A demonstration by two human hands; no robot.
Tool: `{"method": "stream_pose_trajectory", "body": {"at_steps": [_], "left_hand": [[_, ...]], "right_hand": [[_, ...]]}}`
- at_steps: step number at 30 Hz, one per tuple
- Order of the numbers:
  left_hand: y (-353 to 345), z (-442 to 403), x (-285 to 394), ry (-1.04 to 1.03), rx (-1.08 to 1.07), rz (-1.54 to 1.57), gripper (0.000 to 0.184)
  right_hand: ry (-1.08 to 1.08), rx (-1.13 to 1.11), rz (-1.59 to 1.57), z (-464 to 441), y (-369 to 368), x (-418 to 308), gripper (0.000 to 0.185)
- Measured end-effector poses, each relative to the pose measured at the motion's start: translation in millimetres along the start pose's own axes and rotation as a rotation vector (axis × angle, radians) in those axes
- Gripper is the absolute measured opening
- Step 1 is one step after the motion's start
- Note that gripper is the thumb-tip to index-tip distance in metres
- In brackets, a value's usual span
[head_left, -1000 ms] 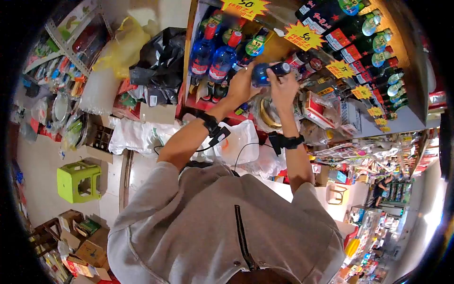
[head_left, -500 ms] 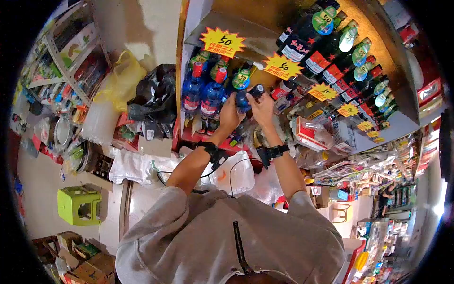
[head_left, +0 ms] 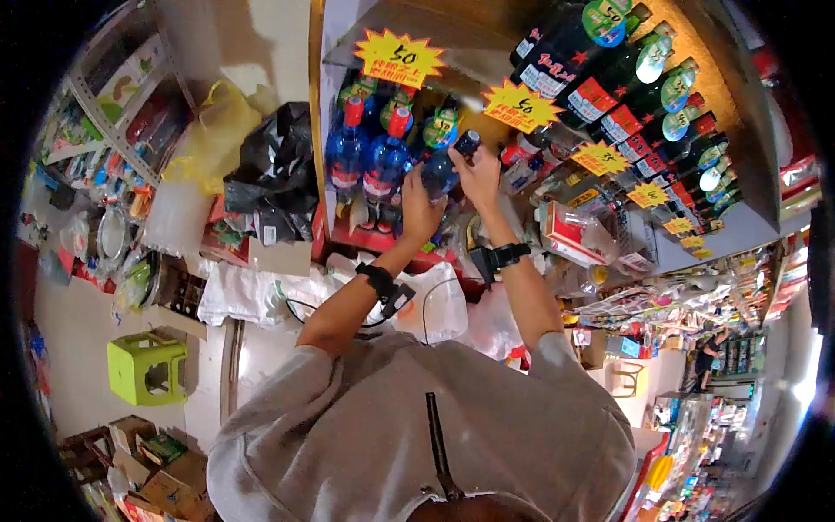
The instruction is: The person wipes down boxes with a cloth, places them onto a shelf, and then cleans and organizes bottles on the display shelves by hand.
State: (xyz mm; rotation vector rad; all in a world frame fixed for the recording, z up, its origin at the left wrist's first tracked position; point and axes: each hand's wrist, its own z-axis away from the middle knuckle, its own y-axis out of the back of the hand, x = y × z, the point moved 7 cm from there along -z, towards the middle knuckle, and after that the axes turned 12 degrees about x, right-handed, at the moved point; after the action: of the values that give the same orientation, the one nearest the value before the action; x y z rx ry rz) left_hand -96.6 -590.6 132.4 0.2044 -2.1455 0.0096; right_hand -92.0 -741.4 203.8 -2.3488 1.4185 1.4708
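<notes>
A dark blue glass bottle point(head_left: 438, 177) with a dark cap is held tilted in front of the shelf, its neck pointing up and to the right. Around its lower body my left hand point(head_left: 421, 213) is closed. My right hand point(head_left: 479, 178) grips it near the neck, fingers wrapped just below the cap. To the left stand two blue bottles with red caps, the outer one point(head_left: 346, 161) and the inner one point(head_left: 385, 161). Behind the held bottle is another bottle with a round green and blue neck tag point(head_left: 440, 129). My palms and the bottle's label are hidden.
Rows of dark bottles point(head_left: 600, 104) fill the shelf's right side, with yellow star price signs point(head_left: 522, 106) along its edge. A red and white box point(head_left: 570, 233) sits at lower right. Black plastic bags point(head_left: 277, 174) hang left; a green stool point(head_left: 146, 370) stands on the floor.
The bottle now shows more of its body and leans with its cap higher. My left hand has shifted slightly down its side, while the view has moved a little.
</notes>
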Motion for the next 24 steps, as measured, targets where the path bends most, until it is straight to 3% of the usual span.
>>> {"method": "stream_pose_trajectory", "body": {"at_steps": [4, 6, 8, 10, 14, 16, 19, 24], "left_hand": [[11.0, 42.7, -24.9, 0.040, 0.129, 0.042, 0.063], [-7.5, 70.2, -73.0, 0.495, -0.008, 0.351, 0.050], [-12.3, 77.6, -82.2, 0.612, -0.033, 0.491, 0.042], [-19.3, 81.0, -92.1, 0.890, -0.086, 0.550, 0.042], [-13.6, 69.8, -90.1, 0.902, -0.114, 0.560, 0.040], [-11.8, 64.9, -90.1, 0.878, -0.115, 0.562, 0.038], [-10.2, 55.8, -90.5, 0.866, -0.114, 0.546, 0.035], [-9.1, 48.8, -96.6, 0.879, -0.068, 0.536, 0.031]], "right_hand": [[-0.036, 0.015, -0.138, -6.8, -8.9, 5.6, 0.028], [0.053, 0.001, -0.004, -11.6, -16.2, 12.0, 0.027], [-0.003, -0.011, -0.013, -12.8, -23.8, 23.9, 0.027], [0.017, -0.006, 0.006, -15.0, -25.6, 19.3, 0.028], [0.048, 0.084, -0.102, -14.2, -34.0, 10.4, 0.049], [-0.049, 0.104, -0.238, -11.9, -38.9, 7.8, 0.050], [-0.065, 0.103, -0.115, -11.4, -43.1, 4.3, 0.051], [0.005, 0.136, -0.126, -13.7, -48.9, 9.2, 0.051]]}}
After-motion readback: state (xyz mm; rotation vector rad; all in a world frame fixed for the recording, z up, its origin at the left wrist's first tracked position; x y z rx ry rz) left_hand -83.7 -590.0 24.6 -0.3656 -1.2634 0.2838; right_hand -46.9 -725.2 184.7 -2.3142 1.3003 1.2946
